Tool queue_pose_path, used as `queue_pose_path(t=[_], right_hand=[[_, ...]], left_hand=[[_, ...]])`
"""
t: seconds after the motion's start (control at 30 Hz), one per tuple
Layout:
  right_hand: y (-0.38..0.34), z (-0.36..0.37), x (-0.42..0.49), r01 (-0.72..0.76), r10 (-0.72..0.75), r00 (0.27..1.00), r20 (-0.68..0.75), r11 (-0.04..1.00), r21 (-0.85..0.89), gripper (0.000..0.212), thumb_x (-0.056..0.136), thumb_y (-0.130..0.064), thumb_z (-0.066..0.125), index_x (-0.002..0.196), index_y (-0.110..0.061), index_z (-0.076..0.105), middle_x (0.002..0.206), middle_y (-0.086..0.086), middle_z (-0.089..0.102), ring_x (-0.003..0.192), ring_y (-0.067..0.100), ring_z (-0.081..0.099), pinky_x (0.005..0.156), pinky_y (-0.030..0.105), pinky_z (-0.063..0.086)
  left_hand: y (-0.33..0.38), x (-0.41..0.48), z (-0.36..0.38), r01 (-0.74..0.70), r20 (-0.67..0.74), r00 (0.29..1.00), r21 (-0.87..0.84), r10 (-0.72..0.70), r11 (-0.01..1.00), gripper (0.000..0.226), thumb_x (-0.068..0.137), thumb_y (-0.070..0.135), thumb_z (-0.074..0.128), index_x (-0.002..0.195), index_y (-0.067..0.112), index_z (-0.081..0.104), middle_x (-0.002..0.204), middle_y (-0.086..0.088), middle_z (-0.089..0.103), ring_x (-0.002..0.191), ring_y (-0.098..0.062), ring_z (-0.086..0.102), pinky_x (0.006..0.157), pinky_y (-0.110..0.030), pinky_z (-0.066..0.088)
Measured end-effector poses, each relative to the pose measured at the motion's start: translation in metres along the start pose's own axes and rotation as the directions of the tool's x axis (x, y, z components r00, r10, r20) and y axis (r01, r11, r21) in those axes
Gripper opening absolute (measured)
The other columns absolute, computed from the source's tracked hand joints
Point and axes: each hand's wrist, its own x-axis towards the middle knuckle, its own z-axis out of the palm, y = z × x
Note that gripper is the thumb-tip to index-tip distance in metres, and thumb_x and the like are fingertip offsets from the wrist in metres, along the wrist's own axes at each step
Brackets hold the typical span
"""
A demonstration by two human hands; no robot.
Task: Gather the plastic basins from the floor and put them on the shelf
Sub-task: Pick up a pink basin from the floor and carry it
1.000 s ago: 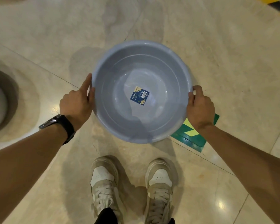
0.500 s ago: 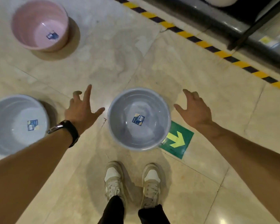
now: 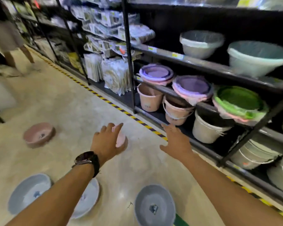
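Observation:
Several plastic basins lie on the pale floor. A grey basin (image 3: 154, 204) sits at the bottom centre. Two more grey basins are at the lower left, one (image 3: 29, 192) in full view and one (image 3: 88, 197) partly hidden by my left forearm. A pink basin (image 3: 38, 136) stands further off at the left, and another pink basin (image 3: 121, 138) shows behind my left hand (image 3: 107, 141). Both hands are held out above the floor with fingers spread and nothing in them. My right hand (image 3: 176, 141) points toward the dark metal shelf (image 3: 207, 66) on the right.
The shelf holds stacked basins in grey (image 3: 201, 44), purple (image 3: 156, 74) and green (image 3: 239, 100), with buckets (image 3: 149, 99) below. Yellow-black tape (image 3: 121, 110) marks the floor along the shelf foot. Another person's legs (image 3: 18, 51) stand at the far left. A green floor sign (image 3: 180, 221) lies by the near grey basin.
I let go of the grey basin, which now rests on the floor. Both hands have opened and lifted away, and my view has swung up from my feet to the aisle and shelf.

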Motion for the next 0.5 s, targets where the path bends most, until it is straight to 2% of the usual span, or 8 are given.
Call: queue_pose_path(t=[0.17, 0.3, 0.5], right_hand=[[-0.077, -0.072, -0.004, 0.126, -0.127, 0.990, -0.066, 0.992, -0.028, 0.083, 0.081, -0.046, 0.068, 0.149, -0.024, 0.026, 0.148, 0.005, 0.032, 0.129, 0.030, 0.041, 0.094, 0.042, 0.045], [-0.132, -0.099, -0.001, 0.194, -0.194, 0.976, -0.096, 0.981, -0.008, 0.083, 0.079, -0.045, 0.071, 0.148, -0.021, 0.031, 0.144, 0.008, 0.039, 0.127, 0.031, 0.044, 0.097, 0.040, 0.043], [-0.213, -0.094, 0.004, 0.258, -0.260, 0.965, -0.033, 0.964, -0.066, 0.087, 0.083, -0.042, 0.067, 0.154, -0.023, 0.019, 0.155, 0.005, 0.027, 0.137, 0.028, 0.035, 0.099, 0.042, 0.044]], left_hand=[[-0.049, -0.028, -0.093, 0.100, -0.066, 0.993, 0.060, -0.096, 0.993, 0.089, 0.086, 0.067, 0.058, 0.157, 0.031, 0.018, 0.151, -0.005, 0.034, 0.131, -0.029, 0.042, 0.093, -0.042, 0.047], [-0.090, -0.045, -0.132, 0.144, -0.146, 0.980, 0.045, -0.136, 0.989, 0.086, 0.087, 0.065, 0.058, 0.157, 0.030, 0.020, 0.151, -0.008, 0.035, 0.131, -0.032, 0.043, 0.092, -0.045, 0.048], [-0.149, -0.074, -0.139, 0.200, -0.165, 0.965, -0.038, -0.203, 0.979, 0.085, 0.088, 0.065, 0.058, 0.156, 0.030, 0.020, 0.149, -0.009, 0.037, 0.130, -0.033, 0.043, 0.096, -0.048, 0.045]])
